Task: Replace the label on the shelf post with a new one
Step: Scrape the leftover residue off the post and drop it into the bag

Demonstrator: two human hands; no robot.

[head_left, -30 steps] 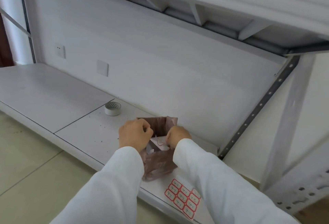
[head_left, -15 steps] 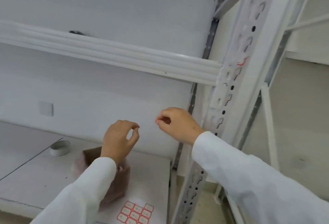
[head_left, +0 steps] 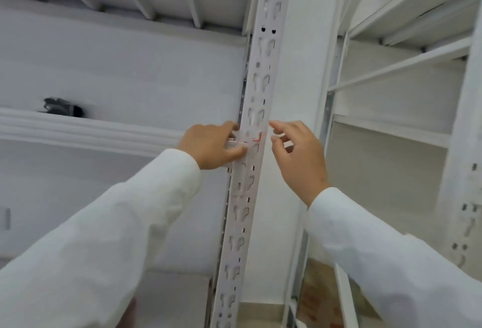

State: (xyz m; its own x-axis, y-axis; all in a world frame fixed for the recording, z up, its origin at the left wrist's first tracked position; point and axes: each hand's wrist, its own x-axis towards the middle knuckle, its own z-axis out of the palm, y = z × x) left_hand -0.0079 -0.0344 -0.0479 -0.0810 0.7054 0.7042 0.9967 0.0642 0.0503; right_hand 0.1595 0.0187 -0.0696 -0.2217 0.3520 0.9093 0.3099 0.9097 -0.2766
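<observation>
The white perforated shelf post runs up the middle of the view. A label with a thin red mark sits on the post's front, level with the shelf beam. My left hand rests against the post's left edge where the beam joins it, with the thumb pressed on the front just left of the label. My right hand hovers just right of the post, fingers spread and empty, its index tip close to the label.
A dark object lies on the shelf behind the beam at left. A second white rack stands to the right. A lower shelf board shows at the bottom, with tan floor beside the post.
I have looked up from the lower shelf, so the brown bag and label sheet are out of view. Both hands rose to the post. The right hand's pinch has opened.
</observation>
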